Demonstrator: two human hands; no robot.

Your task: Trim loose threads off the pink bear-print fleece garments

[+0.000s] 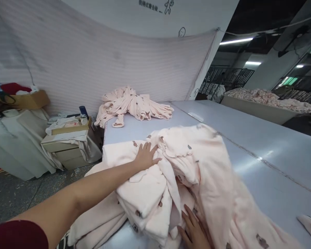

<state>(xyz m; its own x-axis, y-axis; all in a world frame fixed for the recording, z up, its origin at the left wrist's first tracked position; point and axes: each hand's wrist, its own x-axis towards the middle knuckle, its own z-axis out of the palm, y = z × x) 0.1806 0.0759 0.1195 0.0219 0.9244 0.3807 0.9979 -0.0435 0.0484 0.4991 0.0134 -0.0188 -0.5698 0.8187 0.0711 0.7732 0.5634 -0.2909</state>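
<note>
Striped cloth backdrop [106, 65]: pale, finely ribbed, sagging in a wide curve behind the table.

Table [261, 148]: broad, flat, pale grey-blue top with a smooth sheen; a thin seam runs diagonally across it.

Heap of pink garments [197, 173]: on the table's near left corner, spilling over the near edge. Soft fleece, pale peach, dotted with small brown animal prints; one scalloped edge visible near the heap's top. Folds thick and rounded.

Second pink pile [134, 105]: same fleece and print, crumpled loosely at the table's far left end, well apart from the near heap.

Bin of pink fabric [269, 100]: long, low, beyond the table's far right side, filled with rumpled pink cloth.

Cardboard boxes [67, 138]: flat, stacked, draped with beige cloth, just left of the table; a dark blue cylinder [83, 110] stands on top.

Left hand [146, 155]: bare forearm reaches in from lower left, dark red sleeve at the shoulder. Palm down, fingers spread and pressed flat on the upper left of the near heap; nothing pinched.

Right hand [194, 230]: at the near edge of the table, palm down, fingers extended and slightly apart, slid under a hanging fold of the heap, touching the fleece. Thumb hidden, so any grasp cannot be told.
</note>
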